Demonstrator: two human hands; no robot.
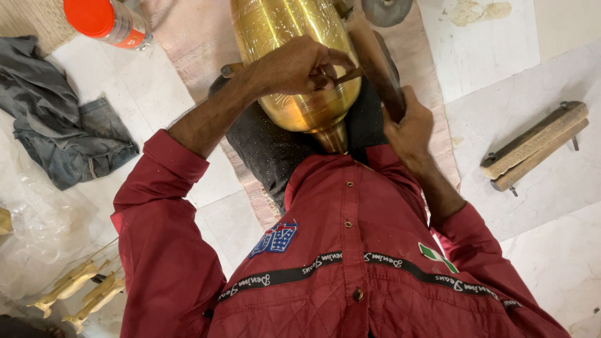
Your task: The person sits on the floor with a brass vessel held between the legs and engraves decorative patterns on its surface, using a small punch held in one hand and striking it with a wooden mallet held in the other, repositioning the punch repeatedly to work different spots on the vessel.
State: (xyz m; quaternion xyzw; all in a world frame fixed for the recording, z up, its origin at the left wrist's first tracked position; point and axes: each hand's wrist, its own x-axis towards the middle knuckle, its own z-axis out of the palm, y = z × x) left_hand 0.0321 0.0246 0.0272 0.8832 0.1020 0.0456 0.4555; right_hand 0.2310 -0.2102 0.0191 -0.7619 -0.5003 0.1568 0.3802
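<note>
engraved rounded brass vessel [300, 69] lies on dark cloth [263, 147] between the hands. left hand [300, 66] rests on it, pinching a thin metal chisel [343, 77]. right hand [410, 125] clamped on wooden mallet [379, 66] beside it.

The brass vessel [294, 56] lies before me on a dark cushion [269, 147], its neck toward my chest. My left hand [300, 66] rests on it, pinching a small chisel [347, 76]; my right hand [410, 125] grips a wooden mallet [375, 59] just right of it. A crumpled cloth [56, 119] lies far left, a wooden clamp [535, 147] far right.
</note>
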